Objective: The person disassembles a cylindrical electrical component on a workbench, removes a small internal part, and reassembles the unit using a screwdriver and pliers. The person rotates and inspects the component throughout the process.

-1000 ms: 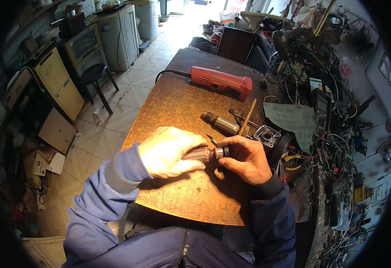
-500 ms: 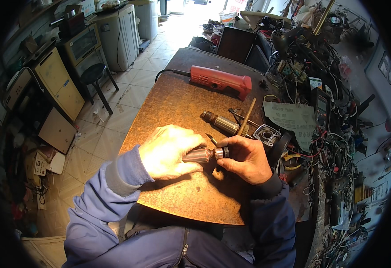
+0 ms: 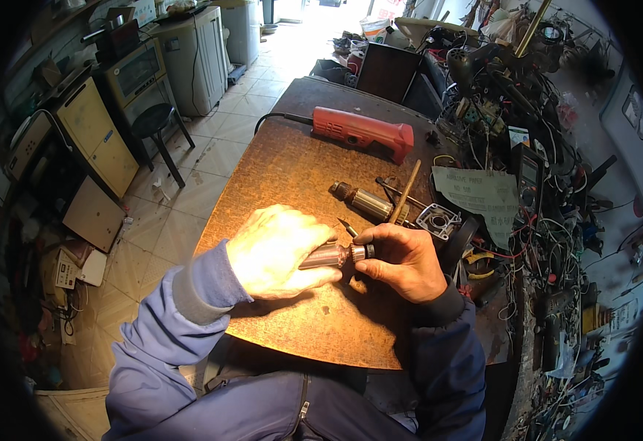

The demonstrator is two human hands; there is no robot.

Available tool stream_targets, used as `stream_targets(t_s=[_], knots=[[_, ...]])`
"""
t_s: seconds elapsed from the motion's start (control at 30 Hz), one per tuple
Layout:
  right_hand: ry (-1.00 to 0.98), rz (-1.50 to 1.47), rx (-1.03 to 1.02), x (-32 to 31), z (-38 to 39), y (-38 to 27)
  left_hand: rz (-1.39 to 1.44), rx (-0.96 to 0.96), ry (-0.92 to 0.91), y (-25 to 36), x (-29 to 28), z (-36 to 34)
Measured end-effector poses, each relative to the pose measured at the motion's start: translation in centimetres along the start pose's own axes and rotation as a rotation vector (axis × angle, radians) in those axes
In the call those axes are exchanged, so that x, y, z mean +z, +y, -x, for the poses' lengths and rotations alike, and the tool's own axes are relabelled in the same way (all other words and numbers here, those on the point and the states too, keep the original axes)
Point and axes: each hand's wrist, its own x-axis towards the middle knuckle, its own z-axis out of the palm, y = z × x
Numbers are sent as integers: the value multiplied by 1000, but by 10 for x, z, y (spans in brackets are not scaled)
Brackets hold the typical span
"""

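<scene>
Motor core [image 3: 327, 256]: held on the near side of the red casing [image 3: 363, 132], long axis roughly left-right | wrapped by left hand [image 3: 279, 252] | ringed end [image 3: 359, 253] pinched by right hand [image 3: 407, 265]

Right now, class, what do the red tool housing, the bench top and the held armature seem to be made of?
Red tool housing: probably moulded plastic, dull red, with slots in its side. Bench top: likely wood or board, worn, its brown surface mottled. Held armature: apparently metal, smooth grey with a sheen.
</scene>
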Motion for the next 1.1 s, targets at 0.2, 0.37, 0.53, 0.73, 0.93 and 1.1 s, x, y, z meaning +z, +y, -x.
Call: stream_targets(t_s=[0.2, 0.37, 0.53, 0.73, 0.93, 1.1], knots=[[-1, -31, 16, 1, 0, 2, 47, 2, -24, 0, 2, 2], [-6, -44, 123, 0, 2, -2, 52, 36, 71, -3, 4, 3], [-23, -17, 156, -1, 2, -2, 70, -4, 38, -1, 2, 2], [-33, -97, 112, -2, 2, 2, 24, -6, 49, -2, 5, 1], [-4, -53, 3, 1, 1, -1, -40, -4, -11, 1, 3, 5], [0, 10, 49, 0, 1, -7, 8, 0, -27, 2, 3, 5]])
